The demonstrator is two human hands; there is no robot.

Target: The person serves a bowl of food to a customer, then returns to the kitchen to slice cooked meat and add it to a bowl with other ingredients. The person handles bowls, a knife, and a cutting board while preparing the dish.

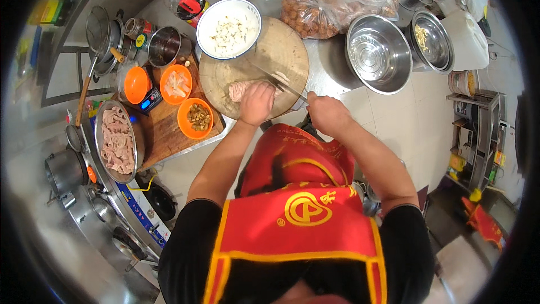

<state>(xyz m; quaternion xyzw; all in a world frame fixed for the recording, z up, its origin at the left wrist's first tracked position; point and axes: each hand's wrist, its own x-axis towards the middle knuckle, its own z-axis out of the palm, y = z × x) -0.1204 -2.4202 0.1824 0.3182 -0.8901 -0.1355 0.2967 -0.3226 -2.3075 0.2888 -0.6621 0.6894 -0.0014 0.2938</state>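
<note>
My left hand presses a piece of pale pink meat onto a round wooden chopping block, its fingers curled over the top. My right hand grips the handle of a kitchen knife. The blade slants across the block, just beyond my left fingers, and partly crosses the meat's right end. A few pale cut slices lie beside the blade. On the block's far left part rests a white bowl with a blue rim, holding chopped white pieces.
Left, a wooden board carries orange bowls, a digital scale and a steel basin of pale meat. Sauce bottles and bagged brown food stand behind the block. An empty steel basin sits right.
</note>
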